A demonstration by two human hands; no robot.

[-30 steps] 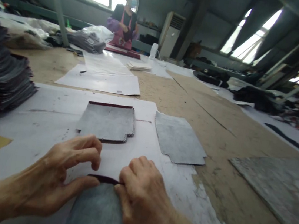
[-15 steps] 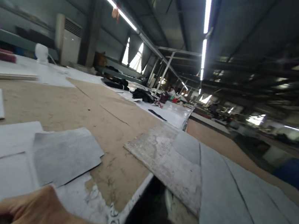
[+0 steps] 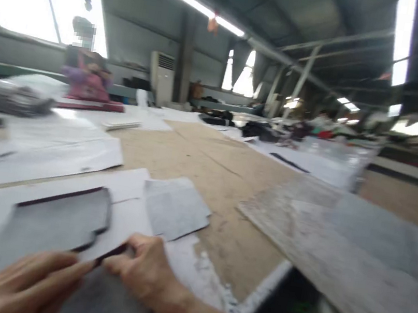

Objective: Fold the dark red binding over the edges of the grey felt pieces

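Observation:
My right hand point(image 3: 147, 270) is closed in a pinch on the dark edge of a grey fabric piece point(image 3: 104, 300) at the bottom middle. My left hand point(image 3: 31, 281) lies at the lower left, its fingers close together and touching the same dark edge. Just beyond them lies another grey piece point(image 3: 53, 222) with dark edging, on white paper. A light grey piece point(image 3: 176, 206) with a notched corner rests on the paper farther right. The underside of the held piece is hidden.
The brown-covered table point(image 3: 209, 151) extends ahead. At right a worn board point(image 3: 281, 225) spans a dark gap point(image 3: 288, 309). A person point(image 3: 88, 73) stands across the table at the far left, near dark folded fabric point(image 3: 13, 98).
The view has swung left, bringing the person and the edged grey piece into sight. My left hand has appeared, and my right hand now pinches a grey piece.

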